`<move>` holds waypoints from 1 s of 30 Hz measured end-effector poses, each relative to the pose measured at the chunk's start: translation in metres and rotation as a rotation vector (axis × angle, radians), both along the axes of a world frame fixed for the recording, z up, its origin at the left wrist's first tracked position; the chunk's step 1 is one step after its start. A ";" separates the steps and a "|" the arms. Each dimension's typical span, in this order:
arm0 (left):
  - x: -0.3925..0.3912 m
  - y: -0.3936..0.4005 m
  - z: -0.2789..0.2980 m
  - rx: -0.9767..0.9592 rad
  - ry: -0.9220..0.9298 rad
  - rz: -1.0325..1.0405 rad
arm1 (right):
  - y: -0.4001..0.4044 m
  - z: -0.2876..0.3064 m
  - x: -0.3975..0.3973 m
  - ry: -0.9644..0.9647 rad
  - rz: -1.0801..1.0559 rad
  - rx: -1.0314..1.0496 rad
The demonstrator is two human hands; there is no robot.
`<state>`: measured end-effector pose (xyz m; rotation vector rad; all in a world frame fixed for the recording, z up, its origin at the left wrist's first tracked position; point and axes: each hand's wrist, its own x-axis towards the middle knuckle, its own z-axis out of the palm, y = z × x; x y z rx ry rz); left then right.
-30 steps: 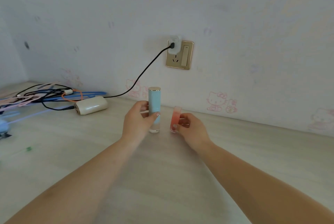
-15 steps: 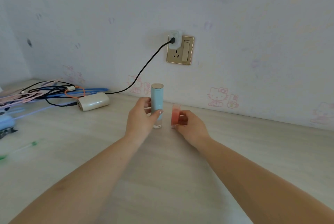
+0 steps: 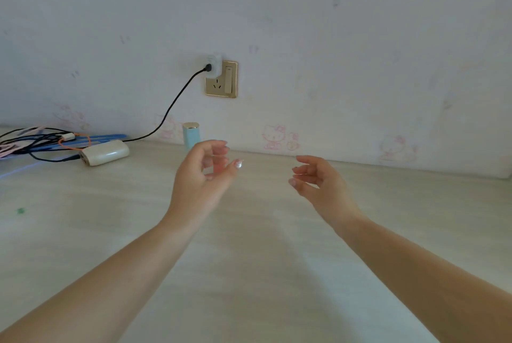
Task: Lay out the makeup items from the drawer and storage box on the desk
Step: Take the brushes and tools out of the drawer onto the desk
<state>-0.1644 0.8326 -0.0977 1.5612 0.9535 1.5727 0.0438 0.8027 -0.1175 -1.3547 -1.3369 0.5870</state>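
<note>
- Hovering above the desk (image 3: 249,273), the left hand (image 3: 199,176) and right hand (image 3: 318,184) are both released, fingers loosely curled, holding nothing.
- Bare desk spreads toward the camera and to the right of the right hand; the wall edge lies just beyond the fingertips.
- Standing upright behind the left hand, the blue tube (image 3: 191,135) is near the wall.
- A pink item (image 3: 219,166) shows between the left fingers; whether it touches them is unclear.
- Left of the left hand lie a white charger (image 3: 105,152) and cables (image 3: 41,140).
- A second ago each hand gripped an item; now both have let go and drawn back.
</note>
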 end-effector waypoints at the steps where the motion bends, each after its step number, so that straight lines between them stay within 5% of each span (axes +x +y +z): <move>1: 0.009 -0.011 0.000 0.001 0.016 -0.031 | -0.015 0.003 0.008 -0.021 -0.011 0.007; 13: 0.147 -0.173 -0.027 0.032 0.259 -0.489 | -0.258 0.006 0.129 -0.220 -0.285 -0.116; 21: 0.221 -0.262 -0.067 0.193 0.542 -0.764 | -0.372 -0.044 0.187 -0.185 -0.404 -0.336; 30: 0.256 -0.287 -0.135 0.205 1.219 -0.853 | -0.360 -0.092 0.203 -0.514 -0.220 -0.711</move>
